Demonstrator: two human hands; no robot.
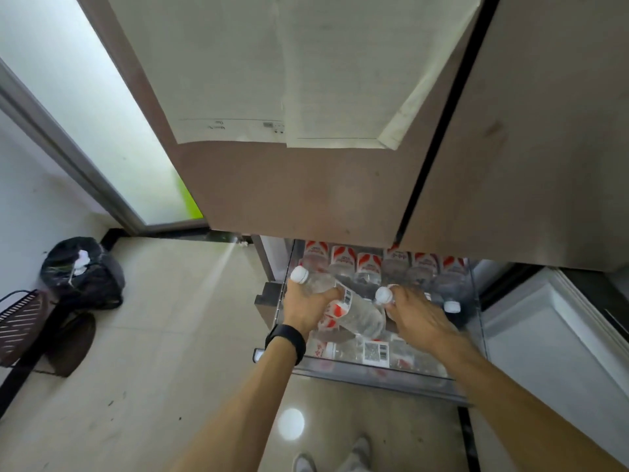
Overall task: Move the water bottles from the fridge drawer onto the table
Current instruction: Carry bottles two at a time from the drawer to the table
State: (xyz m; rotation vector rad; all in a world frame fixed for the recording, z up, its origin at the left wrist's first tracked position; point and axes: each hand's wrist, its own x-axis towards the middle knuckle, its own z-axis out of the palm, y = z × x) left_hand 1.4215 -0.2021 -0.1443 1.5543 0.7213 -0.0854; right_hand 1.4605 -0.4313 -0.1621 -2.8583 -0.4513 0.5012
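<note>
left bottle [354, 313]: clear water bottle with a red-and-white label, held just above the fridge drawer [374, 373].
left hand [306, 306]: arm stretched forward and down, back of the hand toward the camera, fingers wrapped round the left bottle; black wristband [287, 338] on the wrist.
left bottle axis: slanted; its white cap points up and left, away from the person, and its base points down and right.
left bottle versus grip: the fingers grip the upper body below the cap; label and base stick out to the right of the hand.
right bottle [384, 295]: over the drawer's middle; only the white cap and a bit of neck show.
right hand [413, 318]: palm down, fingers curled over the right bottle just behind the cap.
right bottle axis: cap points left, toward the left bottle; the body is hidden under the hand.
other bottles [368, 265]: a row at the drawer's back, more lying near its front wall.
fridge door [289, 185]: above the drawer, with 2 paper sheets [238, 80] on it.
bin bag [81, 270]: black, on the tiled floor [170, 335], well left.
</note>
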